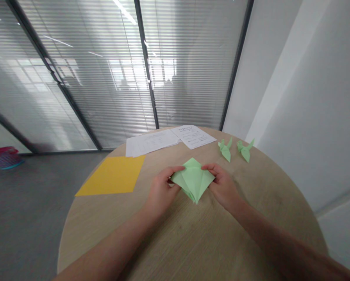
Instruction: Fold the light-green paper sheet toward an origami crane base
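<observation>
A partly folded light green paper [193, 180] lies on the round wooden table [192, 242], shaped like a kite with its point toward me. My left hand [160, 191] pinches its left edge, fingers closed on the paper. My right hand [223, 186] pinches the right edge in the same way. Both forearms reach in from the bottom of the view.
A yellow square sheet [112, 175] lies flat to the left. White printed sheets [169, 139] sit at the far edge. Two finished green paper cranes [225, 150] [245, 150] stand at the far right. A glass wall with blinds is behind; a pink basket [2, 157] is on the floor.
</observation>
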`<state>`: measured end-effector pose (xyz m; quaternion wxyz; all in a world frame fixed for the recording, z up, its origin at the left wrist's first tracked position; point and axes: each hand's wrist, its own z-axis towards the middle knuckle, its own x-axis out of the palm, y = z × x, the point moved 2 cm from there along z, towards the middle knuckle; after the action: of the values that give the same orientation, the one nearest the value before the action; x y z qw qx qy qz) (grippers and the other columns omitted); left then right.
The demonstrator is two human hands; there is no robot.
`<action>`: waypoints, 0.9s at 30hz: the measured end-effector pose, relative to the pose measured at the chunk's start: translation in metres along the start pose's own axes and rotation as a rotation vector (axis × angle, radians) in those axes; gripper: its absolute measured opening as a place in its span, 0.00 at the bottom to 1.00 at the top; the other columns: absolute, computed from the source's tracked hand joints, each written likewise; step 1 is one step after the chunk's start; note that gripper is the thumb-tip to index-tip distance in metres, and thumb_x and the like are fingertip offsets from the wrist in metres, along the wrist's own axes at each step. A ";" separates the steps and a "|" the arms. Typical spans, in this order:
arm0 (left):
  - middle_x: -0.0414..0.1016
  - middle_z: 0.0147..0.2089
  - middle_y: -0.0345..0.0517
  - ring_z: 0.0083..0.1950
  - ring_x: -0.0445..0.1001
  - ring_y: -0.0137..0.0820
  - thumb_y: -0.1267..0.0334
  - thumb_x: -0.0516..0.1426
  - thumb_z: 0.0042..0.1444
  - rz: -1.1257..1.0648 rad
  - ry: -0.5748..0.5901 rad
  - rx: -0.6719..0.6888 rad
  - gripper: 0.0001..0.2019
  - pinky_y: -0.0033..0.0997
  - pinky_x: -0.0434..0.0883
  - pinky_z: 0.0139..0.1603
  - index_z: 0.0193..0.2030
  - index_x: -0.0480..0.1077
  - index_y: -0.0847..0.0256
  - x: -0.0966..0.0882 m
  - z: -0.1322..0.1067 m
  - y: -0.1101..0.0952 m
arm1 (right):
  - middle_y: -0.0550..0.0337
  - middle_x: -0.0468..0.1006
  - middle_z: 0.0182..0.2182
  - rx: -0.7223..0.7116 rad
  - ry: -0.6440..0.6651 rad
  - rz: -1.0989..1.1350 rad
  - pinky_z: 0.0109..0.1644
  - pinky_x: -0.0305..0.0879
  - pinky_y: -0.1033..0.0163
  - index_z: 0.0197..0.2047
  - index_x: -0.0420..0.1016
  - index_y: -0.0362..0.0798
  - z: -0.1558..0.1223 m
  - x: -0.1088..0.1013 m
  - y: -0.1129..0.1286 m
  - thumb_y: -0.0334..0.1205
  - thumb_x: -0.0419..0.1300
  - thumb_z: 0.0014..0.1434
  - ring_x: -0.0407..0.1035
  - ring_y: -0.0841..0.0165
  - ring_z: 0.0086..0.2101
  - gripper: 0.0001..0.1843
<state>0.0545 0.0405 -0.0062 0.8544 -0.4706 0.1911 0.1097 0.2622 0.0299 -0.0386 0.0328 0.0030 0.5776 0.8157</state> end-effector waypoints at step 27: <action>0.82 0.45 0.47 0.44 0.78 0.36 0.72 0.54 0.53 -0.033 0.012 -0.012 0.17 0.34 0.75 0.43 0.46 0.79 0.57 0.001 -0.003 -0.008 | 0.62 0.82 0.38 0.068 0.003 0.040 0.41 0.70 0.59 0.43 0.77 0.56 -0.010 0.010 0.014 0.34 0.57 0.49 0.75 0.62 0.38 0.18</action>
<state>0.0575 0.0340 -0.0024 0.8521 -0.4795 0.1878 0.0936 0.2510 0.0163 -0.0289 0.0158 0.0145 0.6047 0.7961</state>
